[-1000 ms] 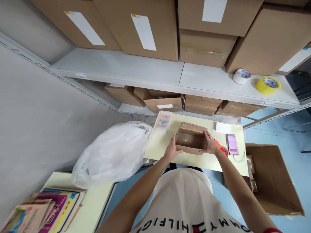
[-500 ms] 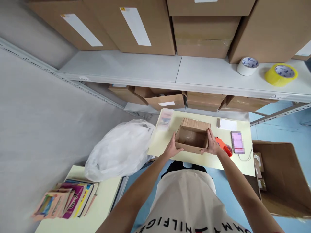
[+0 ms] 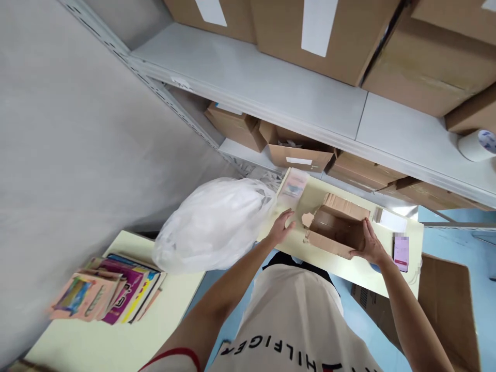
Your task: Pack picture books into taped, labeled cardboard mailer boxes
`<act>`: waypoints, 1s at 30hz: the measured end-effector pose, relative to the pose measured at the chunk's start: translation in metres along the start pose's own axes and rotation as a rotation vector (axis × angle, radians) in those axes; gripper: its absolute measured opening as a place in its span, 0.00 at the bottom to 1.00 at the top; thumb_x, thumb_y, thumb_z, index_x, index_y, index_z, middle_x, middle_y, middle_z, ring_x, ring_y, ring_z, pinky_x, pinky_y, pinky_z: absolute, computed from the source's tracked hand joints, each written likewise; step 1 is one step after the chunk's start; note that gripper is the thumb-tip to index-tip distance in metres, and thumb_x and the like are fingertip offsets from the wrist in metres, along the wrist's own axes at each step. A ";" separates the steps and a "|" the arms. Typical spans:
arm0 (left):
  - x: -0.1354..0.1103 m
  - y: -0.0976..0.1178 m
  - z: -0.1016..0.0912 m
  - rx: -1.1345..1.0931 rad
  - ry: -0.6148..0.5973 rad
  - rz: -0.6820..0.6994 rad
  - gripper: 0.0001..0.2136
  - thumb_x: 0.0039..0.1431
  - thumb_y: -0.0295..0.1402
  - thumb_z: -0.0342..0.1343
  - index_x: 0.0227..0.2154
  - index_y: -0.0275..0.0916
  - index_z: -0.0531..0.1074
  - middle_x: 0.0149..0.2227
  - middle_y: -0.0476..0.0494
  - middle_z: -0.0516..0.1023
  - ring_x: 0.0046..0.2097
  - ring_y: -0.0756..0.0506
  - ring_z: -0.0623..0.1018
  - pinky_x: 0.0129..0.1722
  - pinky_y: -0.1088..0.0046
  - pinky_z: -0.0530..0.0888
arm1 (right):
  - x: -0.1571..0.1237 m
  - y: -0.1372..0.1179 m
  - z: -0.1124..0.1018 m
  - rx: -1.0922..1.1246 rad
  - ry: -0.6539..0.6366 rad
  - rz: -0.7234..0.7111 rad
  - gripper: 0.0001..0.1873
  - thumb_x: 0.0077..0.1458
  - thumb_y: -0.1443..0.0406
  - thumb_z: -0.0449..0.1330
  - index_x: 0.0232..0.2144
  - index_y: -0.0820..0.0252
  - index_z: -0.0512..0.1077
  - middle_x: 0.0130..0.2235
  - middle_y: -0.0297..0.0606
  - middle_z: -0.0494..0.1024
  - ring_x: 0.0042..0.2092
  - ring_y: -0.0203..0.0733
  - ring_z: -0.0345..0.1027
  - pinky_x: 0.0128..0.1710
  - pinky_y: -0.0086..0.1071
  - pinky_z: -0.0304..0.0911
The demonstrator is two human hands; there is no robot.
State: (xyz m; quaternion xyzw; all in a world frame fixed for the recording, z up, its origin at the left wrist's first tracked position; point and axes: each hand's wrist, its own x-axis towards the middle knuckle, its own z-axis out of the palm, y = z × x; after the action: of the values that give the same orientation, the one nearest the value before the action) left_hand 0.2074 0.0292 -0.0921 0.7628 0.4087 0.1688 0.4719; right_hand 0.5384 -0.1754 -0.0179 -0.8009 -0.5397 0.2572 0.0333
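A small open cardboard box sits on the pale yellow table in front of me. My right hand grips its near right corner. My left hand has come off the box and hovers open over the table between the box and a large white plastic bag. A small clear packet lies at the table's far left corner, just beyond my left hand.
A phone and a white pad lie right of the box. Stacked picture books rest on a second table at lower left. Grey shelves hold large cartons; a tape roll sits far right. An open carton stands on the floor.
My left hand let go of the box and moved left toward the plastic bag. The box's left flap has sprung open. My view swung left and tilted.
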 end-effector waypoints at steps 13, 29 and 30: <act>0.131 -0.022 -0.009 0.255 0.085 -0.471 0.23 0.56 0.27 0.57 0.55 0.32 0.64 0.58 0.23 0.66 0.62 0.30 0.66 0.57 0.52 0.67 | -0.007 -0.019 -0.008 -0.119 -0.049 0.072 0.72 0.44 0.50 0.69 0.68 0.54 0.18 0.73 0.51 0.30 0.68 0.64 0.50 0.58 0.52 0.61; 0.115 0.002 -0.038 0.159 0.092 -0.517 0.17 0.57 0.24 0.53 0.49 0.38 0.69 0.46 0.38 0.77 0.52 0.39 0.76 0.53 0.64 0.71 | 0.000 -0.011 0.006 -0.017 0.028 -0.002 0.70 0.44 0.49 0.68 0.69 0.50 0.20 0.73 0.48 0.34 0.67 0.64 0.51 0.58 0.54 0.61; 0.109 0.008 -0.046 0.168 0.107 -0.496 0.16 0.57 0.25 0.52 0.50 0.39 0.68 0.46 0.39 0.78 0.52 0.39 0.76 0.53 0.63 0.71 | 0.000 -0.011 0.008 -0.008 0.028 0.003 0.69 0.45 0.49 0.68 0.69 0.49 0.20 0.73 0.47 0.34 0.67 0.65 0.53 0.57 0.54 0.62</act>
State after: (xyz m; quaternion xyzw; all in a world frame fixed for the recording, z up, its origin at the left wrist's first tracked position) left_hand 0.2481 0.1395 -0.0769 0.6661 0.6198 0.0535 0.4115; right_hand 0.5255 -0.1721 -0.0209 -0.8053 -0.5391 0.2440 0.0373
